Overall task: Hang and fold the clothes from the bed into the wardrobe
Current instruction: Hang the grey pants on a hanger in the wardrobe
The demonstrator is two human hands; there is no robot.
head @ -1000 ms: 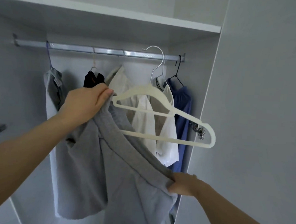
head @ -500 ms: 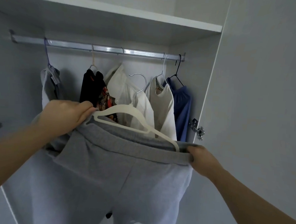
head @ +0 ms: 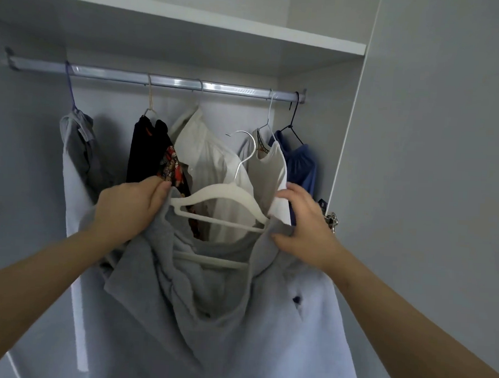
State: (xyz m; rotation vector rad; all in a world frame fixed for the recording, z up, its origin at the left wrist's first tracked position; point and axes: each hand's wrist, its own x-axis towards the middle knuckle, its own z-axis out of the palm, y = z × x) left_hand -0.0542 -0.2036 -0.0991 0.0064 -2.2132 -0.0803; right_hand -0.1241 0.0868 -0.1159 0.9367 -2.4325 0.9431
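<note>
Head view shows two bare arms reaching up from the bottom of the frame into an open wardrobe (head: 319, 111). Left hand (head: 128, 208), in the middle left of the frame, has its fingers curled and pinches the gray cloth and the left end of the white hanger (head: 222, 196) together. Right hand (head: 301, 220), in the middle right, pinches the edge of the gray garment (head: 221, 317) with its thumb under the cloth, while its other fingers are loosely spread above. The white hanger is in the middle of the frame between the two hands, partly inside the garment, with its silver hook pointing up and not on the rail. The gray garment hangs down from both hands and fills the lower middle of the frame.

Behind them, a shiny metal rail (head: 173, 82) runs across the upper part of the frame under a white shelf (head: 193, 21). Five clothes hang from the rail: a gray top (head: 77, 151) at the left, then a black top (head: 146, 148) with a red pattern, a white shirt (head: 207, 152), a cream top (head: 266, 166), and a blue top (head: 303, 165) at the right. A metal hinge (head: 332, 220) sits on the wardrobe wall just beside the right hand.
</note>
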